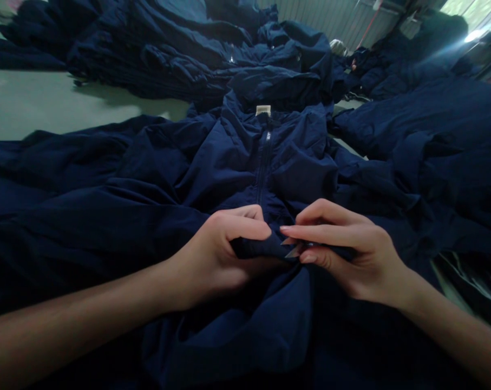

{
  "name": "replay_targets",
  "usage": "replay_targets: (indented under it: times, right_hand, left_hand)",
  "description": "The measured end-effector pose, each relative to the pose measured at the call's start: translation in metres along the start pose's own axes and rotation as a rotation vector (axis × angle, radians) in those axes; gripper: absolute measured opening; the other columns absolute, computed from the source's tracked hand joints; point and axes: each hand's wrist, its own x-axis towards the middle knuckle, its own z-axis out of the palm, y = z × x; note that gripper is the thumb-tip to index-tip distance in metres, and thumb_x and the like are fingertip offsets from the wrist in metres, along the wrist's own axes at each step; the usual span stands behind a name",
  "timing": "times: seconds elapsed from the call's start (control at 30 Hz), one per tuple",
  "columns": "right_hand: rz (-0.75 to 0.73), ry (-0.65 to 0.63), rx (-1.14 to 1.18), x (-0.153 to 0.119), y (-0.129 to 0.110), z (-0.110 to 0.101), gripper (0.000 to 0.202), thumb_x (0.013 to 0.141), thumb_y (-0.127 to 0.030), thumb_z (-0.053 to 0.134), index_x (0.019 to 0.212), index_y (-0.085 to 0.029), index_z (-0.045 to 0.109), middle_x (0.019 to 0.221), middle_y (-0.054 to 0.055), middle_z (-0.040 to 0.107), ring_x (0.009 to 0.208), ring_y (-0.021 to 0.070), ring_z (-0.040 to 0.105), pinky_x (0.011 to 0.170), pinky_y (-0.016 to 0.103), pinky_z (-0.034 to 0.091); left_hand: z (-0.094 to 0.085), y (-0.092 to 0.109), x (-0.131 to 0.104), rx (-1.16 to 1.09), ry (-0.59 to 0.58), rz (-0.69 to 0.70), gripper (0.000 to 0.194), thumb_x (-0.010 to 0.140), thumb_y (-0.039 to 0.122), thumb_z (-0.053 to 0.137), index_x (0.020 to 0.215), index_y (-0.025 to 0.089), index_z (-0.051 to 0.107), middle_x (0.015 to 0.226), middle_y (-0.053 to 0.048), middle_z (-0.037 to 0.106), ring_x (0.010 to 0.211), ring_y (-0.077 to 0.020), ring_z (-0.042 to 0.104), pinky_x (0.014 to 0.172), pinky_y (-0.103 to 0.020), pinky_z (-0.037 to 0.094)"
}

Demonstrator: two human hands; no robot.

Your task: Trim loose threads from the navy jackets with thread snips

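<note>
A navy jacket (224, 162) lies spread in front of me, its collar pointing away and a zipper (265, 157) running down its middle. My left hand (224, 249) is closed on a fold of the jacket just below the zipper's visible part, thumb on top. In my right hand (351, 249) are small thread snips (293, 250), held between thumb and fingers. Their two pointed blades show slightly apart, close to the fold of cloth; the rest of the snips is hidden by the fingers. A pale label (263, 110) shows at the collar.
A large heap of navy garments (188, 49) lies beyond the jacket. More dark garments (432, 119) are piled on the right. Part of the pale table top (30, 103) shows at the left. Bright light enters through a window (468, 16) at the upper right.
</note>
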Motion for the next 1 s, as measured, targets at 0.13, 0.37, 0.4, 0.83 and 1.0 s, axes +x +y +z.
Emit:
replay_targets:
  times: [0.13, 0.37, 0.4, 0.83, 1.0]
  right_hand:
    - [-0.028, 0.002, 0.006, -0.0006, 0.0004, -0.0005, 0.031, 0.099, -0.015, 0.070, 0.127, -0.025, 0.079, 0.103, 0.008, 0.069, 0.086, 0.0144, 0.070, 0.068, 0.023, 0.062]
    - [-0.013, 0.024, 0.051, -0.0011, 0.0014, 0.0025, 0.031, 0.098, -0.013, 0.070, 0.125, -0.024, 0.080, 0.102, 0.007, 0.068, 0.085, 0.0131, 0.069, 0.068, 0.022, 0.060]
    - [-0.010, 0.027, 0.055, -0.0011, 0.0014, 0.0029, 0.031, 0.098, -0.013, 0.070, 0.125, -0.024, 0.080, 0.102, 0.007, 0.068, 0.085, 0.0132, 0.069, 0.068, 0.022, 0.060]
    - [0.037, 0.051, 0.060, -0.0015, -0.0005, 0.0053, 0.032, 0.096, -0.007, 0.068, 0.117, -0.026, 0.083, 0.099, 0.006, 0.070, 0.078, 0.0134, 0.069, 0.063, 0.023, 0.059]
    - [0.142, 0.215, 0.122, -0.0031, -0.0039, 0.0061, 0.024, 0.099, -0.023, 0.072, 0.121, -0.028, 0.081, 0.107, 0.006, 0.071, 0.090, 0.0163, 0.070, 0.076, 0.027, 0.061]
  left_hand:
    - [0.0003, -0.0008, 0.0007, 0.017, -0.003, -0.012, 0.020, 0.087, 0.013, 0.078, 0.068, 0.015, 0.072, 0.068, 0.005, 0.048, 0.060, -0.0077, 0.044, 0.053, -0.020, 0.037]
    - [-0.0007, 0.0008, 0.0014, 0.023, -0.010, 0.020, 0.020, 0.087, 0.010, 0.078, 0.069, 0.015, 0.071, 0.067, 0.006, 0.047, 0.060, -0.0076, 0.043, 0.053, -0.019, 0.036]
    - [-0.0008, 0.0014, 0.0015, 0.025, -0.011, 0.011, 0.020, 0.087, 0.010, 0.078, 0.069, 0.015, 0.072, 0.067, 0.006, 0.047, 0.060, -0.0075, 0.043, 0.053, -0.019, 0.036]
    - [-0.0003, 0.0008, -0.0011, 0.058, -0.008, -0.009, 0.013, 0.087, 0.012, 0.078, 0.075, 0.013, 0.079, 0.067, 0.004, 0.049, 0.061, -0.0082, 0.045, 0.053, -0.020, 0.036]
    - [0.0010, -0.0012, 0.0008, -0.015, -0.019, -0.001, 0.007, 0.088, 0.012, 0.079, 0.081, 0.013, 0.080, 0.076, 0.001, 0.058, 0.070, -0.0109, 0.056, 0.063, -0.021, 0.047]
